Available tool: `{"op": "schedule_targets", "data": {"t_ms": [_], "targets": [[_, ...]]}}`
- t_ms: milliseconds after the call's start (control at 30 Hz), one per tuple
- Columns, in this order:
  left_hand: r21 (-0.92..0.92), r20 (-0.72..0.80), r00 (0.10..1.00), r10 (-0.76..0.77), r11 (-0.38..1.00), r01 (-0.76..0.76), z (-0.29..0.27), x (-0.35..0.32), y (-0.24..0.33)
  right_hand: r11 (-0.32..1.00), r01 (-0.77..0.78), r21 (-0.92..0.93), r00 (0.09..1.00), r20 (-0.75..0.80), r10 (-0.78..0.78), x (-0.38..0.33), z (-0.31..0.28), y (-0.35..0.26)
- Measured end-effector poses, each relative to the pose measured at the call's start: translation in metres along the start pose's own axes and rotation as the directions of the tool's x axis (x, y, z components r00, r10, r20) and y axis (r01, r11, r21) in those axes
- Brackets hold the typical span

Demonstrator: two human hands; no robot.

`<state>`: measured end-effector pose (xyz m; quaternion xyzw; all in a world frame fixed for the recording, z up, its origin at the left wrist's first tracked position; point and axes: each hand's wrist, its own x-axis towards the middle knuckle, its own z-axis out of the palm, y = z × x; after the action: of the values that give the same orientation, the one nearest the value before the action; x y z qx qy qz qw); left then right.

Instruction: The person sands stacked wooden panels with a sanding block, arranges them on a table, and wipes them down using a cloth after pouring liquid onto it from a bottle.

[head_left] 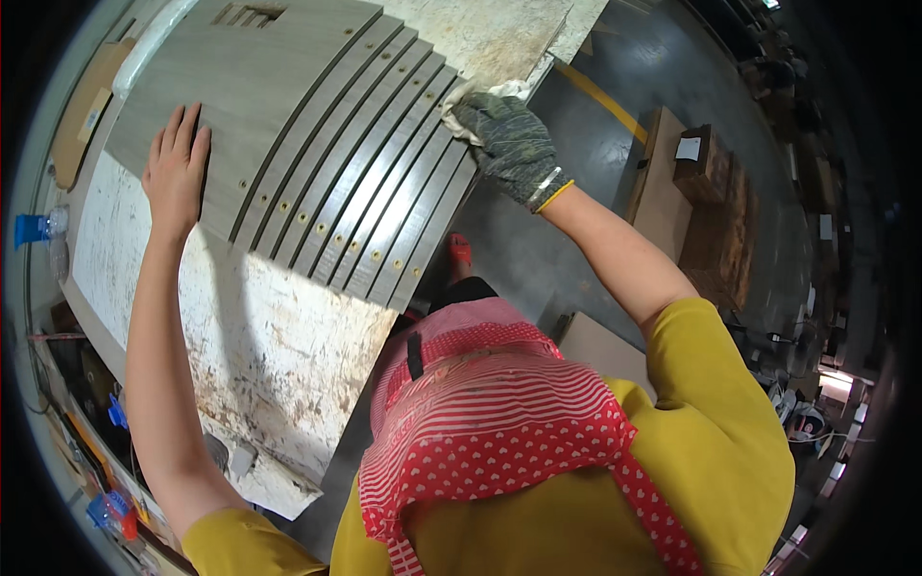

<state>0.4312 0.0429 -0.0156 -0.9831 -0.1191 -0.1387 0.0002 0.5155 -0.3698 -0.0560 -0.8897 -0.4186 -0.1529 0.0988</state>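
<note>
A stack of grey wood-grain panels (259,91) lies fanned out in steps, so a strip of each lower panel shows. Small brass-coloured round fittings sit near the ends of the strips. My bare left hand (178,173) rests flat on the top panel near its left side, fingers stretched out. A dark grey knitted glove with a yellow cuff covers my right hand (512,146). It is closed on a crumpled whitish cloth (458,104), at the right end of the stepped panel edges. The glove and cloth hide some of the panel corners there.
Beneath the panels is a worn whitish board (288,336) with dark stains. A blue-capped bottle (43,228) stands by the left edge. Wooden boxes (715,206) sit on the grey floor at right, near a yellow floor line (603,101). A cardboard piece (91,125) lies far left.
</note>
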Motion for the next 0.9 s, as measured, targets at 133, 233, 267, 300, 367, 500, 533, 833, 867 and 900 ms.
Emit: {"op": "schedule_targets", "data": {"t_ms": [133,233,267,300,367,500,533,833,867,900], "targets": [[0.014,-0.004,1.0,-0.026,1.0,0.027,0.0,0.0,0.002,0.993,-0.12,0.004,0.986,-0.114,0.119,0.002,0.028,0.028],[0.02,0.003,0.999,-0.038,0.999,0.038,0.0,0.001,0.003,0.976,-0.215,-0.025,0.976,-0.027,0.215,0.0,0.011,0.064],[0.01,0.028,0.999,-0.038,0.999,0.038,0.001,0.001,0.007,0.963,-0.262,-0.056,0.955,0.126,0.267,-0.001,0.008,0.077],[0.011,0.059,0.996,-0.061,0.998,0.061,0.003,-0.001,0.004,0.971,-0.241,-0.001,0.97,-0.016,0.241,-0.002,-0.003,0.064],[0.003,0.041,0.997,-0.064,0.998,0.064,-0.002,-0.005,0.001,0.982,-0.183,0.035,0.981,-0.05,0.185,-0.002,-0.011,0.027],[-0.001,0.015,0.999,-0.029,1.0,0.029,-0.004,-0.005,0.006,0.938,-0.095,0.334,0.995,0.073,0.074,-0.023,0.016,0.019],[0.008,0.018,0.999,-0.026,1.0,0.026,-0.003,-0.005,0.006,0.991,-0.017,0.133,1.0,0.012,0.015,-0.026,0.014,0.024],[0.004,0.008,0.998,-0.055,0.998,0.055,-0.004,-0.002,0.005,0.998,-0.059,-0.036,0.996,0.069,0.062,-0.011,0.005,0.039],[0.001,0.007,0.999,-0.049,0.999,0.049,-0.004,-0.002,0.005,0.988,0.058,-0.142,0.997,-0.035,-0.064,-0.015,0.007,0.038],[-0.006,0.013,0.999,-0.046,0.999,0.046,-0.004,-0.002,0.005,0.98,0.134,-0.146,0.972,-0.171,-0.158,-0.013,0.002,0.044]]}}
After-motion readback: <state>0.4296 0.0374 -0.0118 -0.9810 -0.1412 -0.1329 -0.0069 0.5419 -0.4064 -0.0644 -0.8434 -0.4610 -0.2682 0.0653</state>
